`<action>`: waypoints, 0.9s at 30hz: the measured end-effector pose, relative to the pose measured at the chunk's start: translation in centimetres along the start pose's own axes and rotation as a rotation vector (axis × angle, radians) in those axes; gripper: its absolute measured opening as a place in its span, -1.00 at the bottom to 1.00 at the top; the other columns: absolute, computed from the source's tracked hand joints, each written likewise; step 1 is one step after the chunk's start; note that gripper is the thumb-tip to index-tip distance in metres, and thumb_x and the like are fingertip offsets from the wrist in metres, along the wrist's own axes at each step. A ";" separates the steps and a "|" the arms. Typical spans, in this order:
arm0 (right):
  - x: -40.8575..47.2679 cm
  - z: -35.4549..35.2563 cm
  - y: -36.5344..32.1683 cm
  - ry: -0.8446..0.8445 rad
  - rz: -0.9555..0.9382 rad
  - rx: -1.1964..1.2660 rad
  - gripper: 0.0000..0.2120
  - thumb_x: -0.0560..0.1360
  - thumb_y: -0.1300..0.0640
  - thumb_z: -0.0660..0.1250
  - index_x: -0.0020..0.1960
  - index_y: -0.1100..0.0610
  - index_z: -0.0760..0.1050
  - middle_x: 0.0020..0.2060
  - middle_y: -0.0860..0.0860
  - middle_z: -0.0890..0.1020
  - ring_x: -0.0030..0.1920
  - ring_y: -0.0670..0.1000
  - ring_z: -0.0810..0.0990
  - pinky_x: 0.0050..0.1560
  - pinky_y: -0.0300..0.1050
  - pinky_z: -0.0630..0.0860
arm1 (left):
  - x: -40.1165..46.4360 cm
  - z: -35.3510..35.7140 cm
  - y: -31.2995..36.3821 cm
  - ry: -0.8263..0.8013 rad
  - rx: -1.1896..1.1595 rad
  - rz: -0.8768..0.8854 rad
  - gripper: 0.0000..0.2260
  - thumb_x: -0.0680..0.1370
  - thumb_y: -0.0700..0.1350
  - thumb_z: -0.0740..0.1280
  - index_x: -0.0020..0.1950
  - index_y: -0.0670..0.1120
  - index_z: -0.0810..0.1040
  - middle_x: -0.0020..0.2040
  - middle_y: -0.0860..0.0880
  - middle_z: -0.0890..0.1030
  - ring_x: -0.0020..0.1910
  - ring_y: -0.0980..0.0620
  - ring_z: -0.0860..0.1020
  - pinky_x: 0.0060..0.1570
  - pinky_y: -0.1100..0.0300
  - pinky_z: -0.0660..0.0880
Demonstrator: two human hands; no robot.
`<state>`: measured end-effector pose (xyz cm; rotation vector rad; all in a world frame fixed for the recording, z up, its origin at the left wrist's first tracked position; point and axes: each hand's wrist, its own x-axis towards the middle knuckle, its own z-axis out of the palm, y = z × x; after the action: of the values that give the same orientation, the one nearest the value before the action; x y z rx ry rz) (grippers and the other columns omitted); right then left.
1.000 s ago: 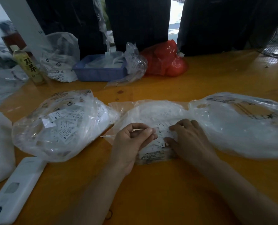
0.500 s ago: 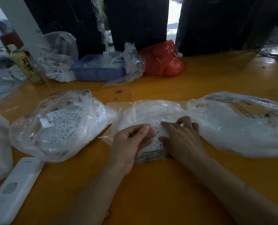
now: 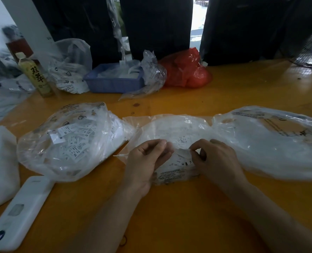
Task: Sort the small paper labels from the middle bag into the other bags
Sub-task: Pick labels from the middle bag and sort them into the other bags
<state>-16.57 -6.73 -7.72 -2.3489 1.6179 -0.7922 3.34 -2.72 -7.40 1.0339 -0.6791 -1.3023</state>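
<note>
A: Table — what is laid out?

B: Three clear plastic bags are set in a row on the orange table (image 3: 224, 92). The left bag (image 3: 73, 139) is filled with small white labels; sizes XS, S and M can be read on some. The middle bag (image 3: 171, 130) lies between the other two, just beside each. The right bag (image 3: 272, 141) is seen as crumpled white plastic; its contents cannot be told.

A: Hands?

B: Both are placed at the near edge of the middle bag. The left hand (image 3: 146, 161) is curled, with plastic film gathered against its fingertips. A fold of the bag's film is pinched by the right hand (image 3: 215, 159) between thumb and forefinger. Whether a label is pinched with the film cannot be told.

A: Labels in the middle bag?

B: A small heap of labels (image 3: 180, 161) is seen between the two hands, under the film. An M is legible on one.

A: Far side?

B: A blue basket (image 3: 113, 84) is noted at the far edge, a red bag (image 3: 186, 70) to its right, a bottle (image 3: 34, 75) with a yellow label to its left. A white device (image 3: 18, 212) lies near left.
</note>
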 end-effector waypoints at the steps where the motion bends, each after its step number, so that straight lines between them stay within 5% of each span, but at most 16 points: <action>1: 0.0 0.0 0.2 -0.046 -0.004 -0.006 -0.86 0.58 0.03 0.39 0.13 -0.09 0.63 -0.20 -0.07 0.53 -0.19 -0.03 0.50 -0.20 -0.15 0.39 | 0.0 0.0 0.0 0.006 0.001 -0.003 -0.84 0.44 -0.09 0.53 -0.04 -0.12 0.78 0.06 -0.24 0.76 0.09 -0.14 0.75 -0.01 0.24 0.67; 7: 0.2 -0.5 0.2 -0.044 -0.058 0.063 -0.91 0.53 -0.01 0.48 0.03 -0.14 0.71 -0.31 -0.18 0.66 -0.40 -0.33 0.41 -0.25 -0.46 0.29 | 0.0 0.0 0.1 0.013 -0.024 -0.015 -0.81 0.42 -0.12 0.53 -0.01 -0.15 0.78 0.05 -0.25 0.76 0.07 -0.14 0.76 -0.03 0.28 0.67; 14: -0.1 -0.8 0.1 -0.018 -0.062 0.136 -0.79 0.54 0.12 0.45 -0.04 -0.14 0.46 -0.43 -0.24 0.49 -0.35 -0.24 0.50 -0.29 -0.27 0.41 | 0.2 0.0 0.0 0.051 -0.024 -0.035 -0.68 0.42 -0.09 0.52 0.11 -0.21 0.71 0.05 -0.23 0.76 0.06 -0.16 0.76 -0.01 0.23 0.68; 19: -0.3 -1.2 -0.1 -0.098 -0.276 0.218 -0.93 0.51 0.12 0.51 -0.02 0.01 0.67 -0.31 -0.15 0.57 -0.30 -0.17 0.53 -0.29 -0.18 0.48 | 0.2 0.0 -0.3 0.020 0.035 -0.046 -0.76 0.45 -0.10 0.51 0.07 -0.18 0.73 0.04 -0.21 0.77 0.08 -0.09 0.76 -0.01 0.27 0.66; 27: -0.5 -0.5 -0.1 -0.057 -0.144 0.261 -0.87 0.56 0.08 0.45 0.10 -0.04 0.69 -0.42 -0.21 0.60 -0.44 -0.25 0.59 -0.43 -0.46 0.44 | 0.2 -0.1 -0.1 0.017 0.067 -0.048 -0.79 0.40 -0.07 0.54 -0.03 -0.13 0.77 0.02 -0.23 0.77 0.06 -0.13 0.76 0.00 0.24 0.67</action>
<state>-16.90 -6.16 -7.39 -2.2947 1.2499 -0.8955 3.40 -2.92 -7.59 1.1209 -0.6923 -1.3182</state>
